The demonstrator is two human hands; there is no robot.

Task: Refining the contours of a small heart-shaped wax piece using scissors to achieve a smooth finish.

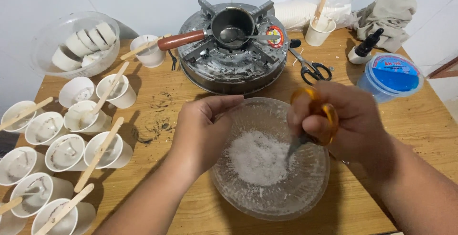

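Scissors (318, 120) with orange handles sit clamped in the closed right hand (343, 118), blades dipping into white flakes (260, 156) just below its knuckles. Beside it, the left hand (205, 130) curls loosely around the glass bowl (286, 197) rim, thumb hooked over the edge.

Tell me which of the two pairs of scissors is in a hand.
The orange-handled scissors, gripped in the right hand over the clear glass bowl. The black-handled scissors lie untouched on the wooden table.

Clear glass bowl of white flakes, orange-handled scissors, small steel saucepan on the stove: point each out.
Clear glass bowl (248, 201), head view, bare near wall.
Orange-handled scissors (329, 120), head view, handle loop in the right hand (348, 120).
Small steel saucepan (234, 25), head view, inner wall.
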